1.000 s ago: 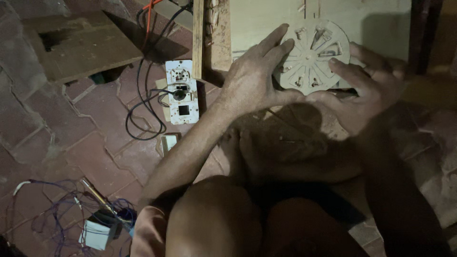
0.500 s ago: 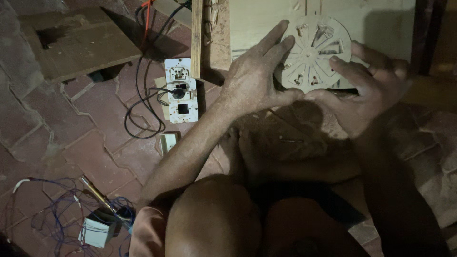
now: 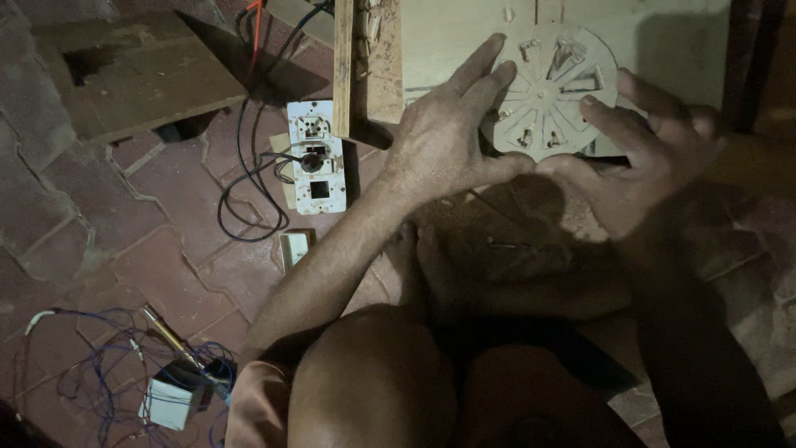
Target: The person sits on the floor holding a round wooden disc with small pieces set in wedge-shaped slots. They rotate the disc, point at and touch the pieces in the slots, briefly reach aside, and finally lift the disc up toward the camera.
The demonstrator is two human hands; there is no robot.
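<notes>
Round pale wooden disc (image 3: 549, 91) w/ radial slots, cut-outs, betw. both hands

Round pale wooden disc (image 3: 549, 91) with spoke-like cut-outs, flat against light plywood board (image 3: 448, 41).

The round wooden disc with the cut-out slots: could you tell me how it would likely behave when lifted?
The wooden disc looks thin and flat, so probably light and stiff. Its slots and narrow spokes suggest it could snap if flexed. Being round, it might roll on edge.

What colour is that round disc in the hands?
Pale tan wooden disc, with cut-out slots; head view.
</notes>
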